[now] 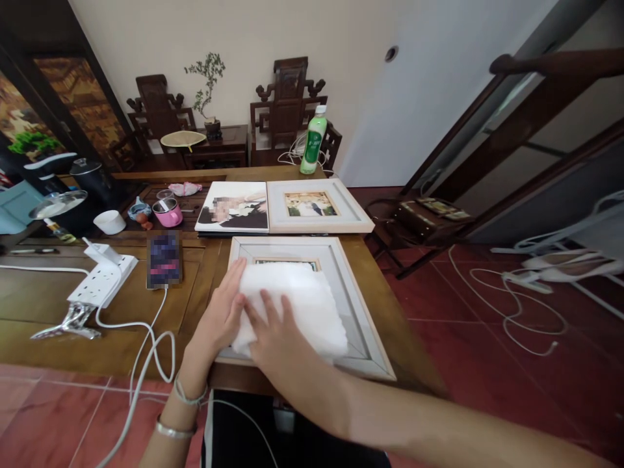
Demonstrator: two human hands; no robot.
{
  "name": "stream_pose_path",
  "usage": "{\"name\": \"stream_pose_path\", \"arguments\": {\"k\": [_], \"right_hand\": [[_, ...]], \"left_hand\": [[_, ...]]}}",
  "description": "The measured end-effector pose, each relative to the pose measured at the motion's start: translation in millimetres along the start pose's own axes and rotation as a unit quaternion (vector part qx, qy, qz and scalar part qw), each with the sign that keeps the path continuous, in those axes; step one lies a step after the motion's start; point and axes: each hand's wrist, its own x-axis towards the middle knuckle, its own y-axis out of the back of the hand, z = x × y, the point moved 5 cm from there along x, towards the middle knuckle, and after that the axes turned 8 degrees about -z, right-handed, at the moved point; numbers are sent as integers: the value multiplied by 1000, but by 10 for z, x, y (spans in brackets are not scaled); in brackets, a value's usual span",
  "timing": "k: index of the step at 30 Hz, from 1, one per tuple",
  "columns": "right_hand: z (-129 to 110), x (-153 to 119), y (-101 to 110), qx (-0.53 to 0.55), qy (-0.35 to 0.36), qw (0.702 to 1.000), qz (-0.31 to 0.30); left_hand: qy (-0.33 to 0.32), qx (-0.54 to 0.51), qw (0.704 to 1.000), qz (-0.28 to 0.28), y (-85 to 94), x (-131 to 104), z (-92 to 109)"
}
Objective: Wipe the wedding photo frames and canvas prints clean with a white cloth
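A white sheet of tissue or soft cloth point(307, 305) lies over a picture frame point(361, 305) with a pale border, at the near edge of the table. My right hand point(275, 331) rests on the white sheet, fingers spread and flat. At the sheet's left side, my left hand point(227, 312) has its fingers stretched out along the edge of the frame. Most of the picture inside is hidden under the sheet; only a strip shows at its top.
Behind lie a second framed photo point(312, 203) and a photo panel point(234, 207). A green bottle point(313, 140) stands at the table's far edge. To the left are a phone point(164, 260), a white power strip point(102, 279) with cables, and a pink cup point(167, 212).
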Motion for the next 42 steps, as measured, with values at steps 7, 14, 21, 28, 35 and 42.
{"name": "stream_pose_path", "arguments": {"k": [7,14,21,28,35,42], "right_hand": [[246,-452,-170,38,1,999,5],[724,-1173,-279,-30,-67,994,82],[330,-998,-307,-21,-38,984,172],[-101,-507,-175,-22,27,986,163],[364,-1187,-328,-25,-10,956,293],[927,-1498,-193,37,-39,973,225]], "left_hand": [[26,69,997,-29,-84,60,-90],[-5,86,996,-9,-133,41,-173],[1,87,996,15,-146,51,-196],[2,81,997,1,-107,68,-170],[-22,89,996,-12,-83,72,-139],[-25,97,995,-18,-93,67,-139]]}}
